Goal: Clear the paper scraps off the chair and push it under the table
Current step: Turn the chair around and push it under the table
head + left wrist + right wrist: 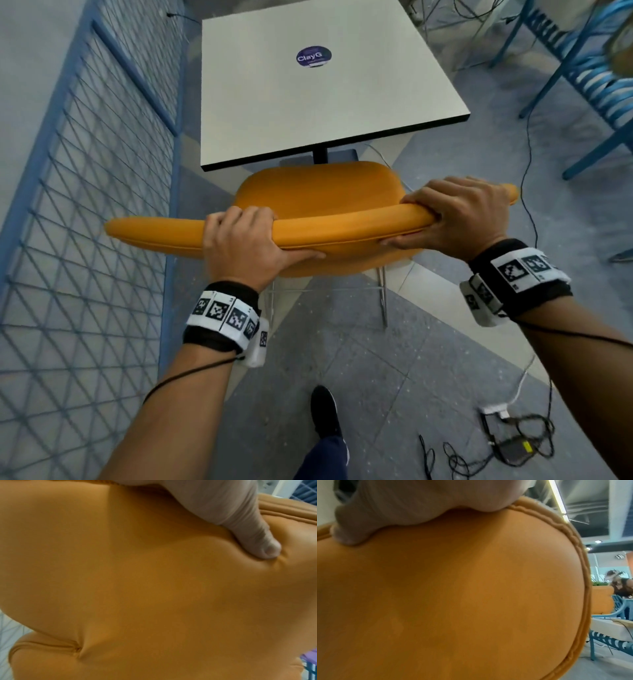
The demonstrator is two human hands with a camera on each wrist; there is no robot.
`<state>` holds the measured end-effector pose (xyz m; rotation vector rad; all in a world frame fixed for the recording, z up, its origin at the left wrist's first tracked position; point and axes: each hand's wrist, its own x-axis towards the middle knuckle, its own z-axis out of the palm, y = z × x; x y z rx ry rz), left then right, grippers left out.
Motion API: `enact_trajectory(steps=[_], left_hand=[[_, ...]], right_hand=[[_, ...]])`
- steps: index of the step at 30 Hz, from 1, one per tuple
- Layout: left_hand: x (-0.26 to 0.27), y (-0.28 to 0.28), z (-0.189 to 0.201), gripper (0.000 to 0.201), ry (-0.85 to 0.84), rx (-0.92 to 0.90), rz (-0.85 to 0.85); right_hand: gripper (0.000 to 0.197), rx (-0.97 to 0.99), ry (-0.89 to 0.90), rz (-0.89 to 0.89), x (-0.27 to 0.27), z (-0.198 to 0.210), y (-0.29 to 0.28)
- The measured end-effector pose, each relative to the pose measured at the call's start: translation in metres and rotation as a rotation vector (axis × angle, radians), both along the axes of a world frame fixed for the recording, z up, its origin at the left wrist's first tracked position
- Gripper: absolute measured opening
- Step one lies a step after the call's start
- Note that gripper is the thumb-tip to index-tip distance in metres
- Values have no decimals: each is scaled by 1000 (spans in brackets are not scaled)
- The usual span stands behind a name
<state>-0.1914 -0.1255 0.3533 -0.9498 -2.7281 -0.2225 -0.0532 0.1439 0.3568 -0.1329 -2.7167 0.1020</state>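
An orange padded chair (318, 192) stands in front of a white square table (308, 102), its seat front just under the table's near edge. Its seat shows no paper scraps. My left hand (246, 243) grips the top of the backrest left of centre, fingers curled over it, thumb on the back side. My right hand (452, 216) grips the same rim towards its right end. Both wrist views are filled by the orange backrest (137, 588) (453, 601), with a thumb (257, 545) pressing into the fabric.
A blue wire-mesh partition (85, 205) runs along the left, close to the chair. Blue chairs (582, 85) stand at the right. Cables and a power adapter (513, 448) lie on the floor at the lower right. My shoe (325, 411) is behind the chair.
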Motion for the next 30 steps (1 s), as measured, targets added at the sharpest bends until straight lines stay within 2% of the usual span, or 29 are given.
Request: enact_trajectory(steps=[8,13,19,24,27,30], left_hand=[[-65,62,2,87,-29,4,7],[-90,105,3,89,-37,-1,57],[-109,146,4,89,-34,-39,127],[-104,148,2,89,-25,-6,142],[-92,144,4,87,-54,-2,167],[-57,133,-7,83,-60,14,233]], right_hand=[[72,20,-59,-29,-68,5,59],[79,19,-113,-11,-108,13,105],[76,29,-169,32,-140,18,149],[70,31,-69,77,-135,14,155],[69,-3,-125,127,-131,18,152],[68,-63,-237,117,-122,26,147]])
